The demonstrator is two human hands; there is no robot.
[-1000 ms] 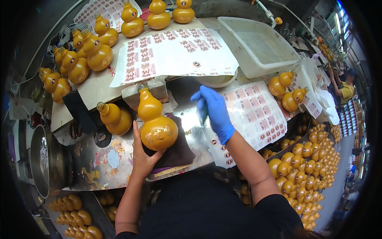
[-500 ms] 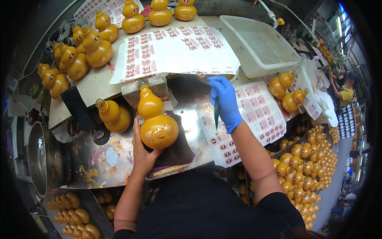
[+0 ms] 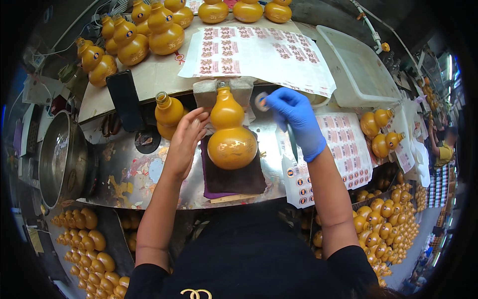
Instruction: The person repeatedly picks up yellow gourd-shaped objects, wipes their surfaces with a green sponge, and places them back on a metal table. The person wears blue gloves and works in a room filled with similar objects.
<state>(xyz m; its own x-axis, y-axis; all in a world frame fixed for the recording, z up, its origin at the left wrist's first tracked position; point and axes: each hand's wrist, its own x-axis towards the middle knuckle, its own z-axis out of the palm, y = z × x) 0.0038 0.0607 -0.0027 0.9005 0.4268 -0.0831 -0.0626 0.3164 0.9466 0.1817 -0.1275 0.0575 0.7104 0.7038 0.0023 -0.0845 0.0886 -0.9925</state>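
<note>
A yellow gourd-shaped bottle [image 3: 232, 132] with gold lettering lies on a dark folded cloth [image 3: 234, 180], its neck against a white cloth pad [image 3: 204, 88]. Just left of the bottle, my bare left hand [image 3: 186, 142] is open, fingers stretched, holding nothing. My right hand [image 3: 301, 122], in a blue glove, pinches a small round decal [image 3: 261, 101] to the right of the bottle's neck. Dark green tweezers [image 3: 292, 142] also sit in this hand, pointing downward. Beneath the right forearm is a sheet of printed decals [image 3: 343, 137] with rows of round ones along its near edge.
Another gourd bottle [image 3: 168, 113] stands behind my left hand, beside a propped phone [image 3: 125, 99]. A metal wok [image 3: 59, 157] is at the left. At the back are a large decal sheet [image 3: 259, 55], a plastic tub [image 3: 356, 65] and several bottles [image 3: 167, 35]. More bottles [image 3: 383, 224] fill racks lower right.
My left hand has let go of the gourd bottle, which now lies straighter on the dark cloth. The right hand still holds the round decal and tweezers. The whole view has shifted.
</note>
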